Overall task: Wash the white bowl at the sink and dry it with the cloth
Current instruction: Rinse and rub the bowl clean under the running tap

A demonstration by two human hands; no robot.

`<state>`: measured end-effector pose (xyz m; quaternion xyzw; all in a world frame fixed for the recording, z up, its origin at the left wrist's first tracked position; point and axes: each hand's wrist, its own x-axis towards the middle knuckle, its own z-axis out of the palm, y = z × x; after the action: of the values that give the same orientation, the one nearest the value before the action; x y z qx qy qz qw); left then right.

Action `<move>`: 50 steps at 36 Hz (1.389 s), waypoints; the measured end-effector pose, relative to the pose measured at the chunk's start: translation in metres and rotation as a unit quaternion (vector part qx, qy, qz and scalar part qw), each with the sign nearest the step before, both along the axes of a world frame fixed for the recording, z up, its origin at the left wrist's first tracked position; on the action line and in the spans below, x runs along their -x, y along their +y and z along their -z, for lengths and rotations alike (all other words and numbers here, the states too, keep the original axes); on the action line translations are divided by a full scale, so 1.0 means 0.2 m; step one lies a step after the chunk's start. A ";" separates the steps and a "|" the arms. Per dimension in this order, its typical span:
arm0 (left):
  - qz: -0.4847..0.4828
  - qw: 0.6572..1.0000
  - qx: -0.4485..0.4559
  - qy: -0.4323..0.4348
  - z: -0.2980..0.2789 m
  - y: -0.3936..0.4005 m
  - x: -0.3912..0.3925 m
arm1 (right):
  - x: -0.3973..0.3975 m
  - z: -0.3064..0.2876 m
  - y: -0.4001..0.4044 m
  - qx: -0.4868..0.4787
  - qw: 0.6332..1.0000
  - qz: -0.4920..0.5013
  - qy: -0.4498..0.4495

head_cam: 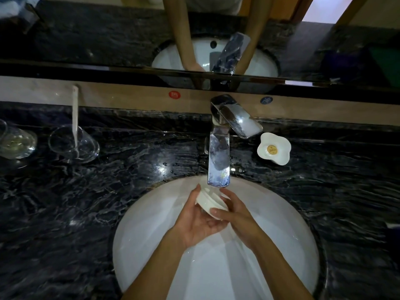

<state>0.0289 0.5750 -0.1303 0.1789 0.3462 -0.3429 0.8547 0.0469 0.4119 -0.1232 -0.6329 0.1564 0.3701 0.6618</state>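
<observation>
Both hands are gripping the white bowl (211, 202) under the faucet spout (218, 163): left hand (198, 219) cupping beneath, right hand (236, 215) fingers curling over its rim. No writing is legible.

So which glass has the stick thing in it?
The glass nearer the sink holds the white stick; the other glass, at the left edge, has none.

White bowl (211, 202) half-hidden by hands (216, 219)

One head-worn wide-angle view looks steeply down from close above the round white ceramic sink (151, 245), facing the wall mirror (86, 40) beyond the chrome tap (218, 161).
</observation>
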 end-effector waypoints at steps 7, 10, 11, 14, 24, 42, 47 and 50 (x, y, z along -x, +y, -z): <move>-0.009 0.999 0.018 -0.043 -0.01 0.01 -0.01 | 0.00 0.00 -0.01 0.016 1.000 0.018 -0.017; -0.035 0.998 0.027 -0.051 -0.02 0.00 -0.01 | 0.01 -0.01 0.01 0.012 0.999 0.044 -0.015; -0.042 0.998 0.028 -0.048 -0.02 -0.01 0.00 | 0.02 -0.01 0.02 0.011 0.999 0.052 -0.014; -0.042 0.998 0.016 -0.049 -0.01 -0.02 0.00 | 0.02 -0.03 0.06 0.014 0.998 0.058 -0.015; -0.046 0.999 -0.001 -0.011 0.03 -0.01 -0.01 | 0.01 -0.06 0.08 0.024 0.999 0.021 -0.028; 0.030 0.991 -0.129 0.018 0.04 0.01 -0.04 | 0.04 -0.08 0.09 0.061 0.991 -0.002 -0.120; 0.003 0.986 -0.163 -0.046 0.04 0.07 0.01 | 0.03 -0.06 0.10 0.034 0.996 0.050 -0.067; 0.006 0.980 -0.187 -0.072 0.04 0.10 0.04 | 0.01 -0.05 0.08 0.025 0.997 0.061 -0.028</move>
<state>0.0203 0.5950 -0.1382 0.3620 0.3402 -0.2635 0.8269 0.0440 0.4284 -0.1131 -0.6485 0.1855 0.3068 0.6715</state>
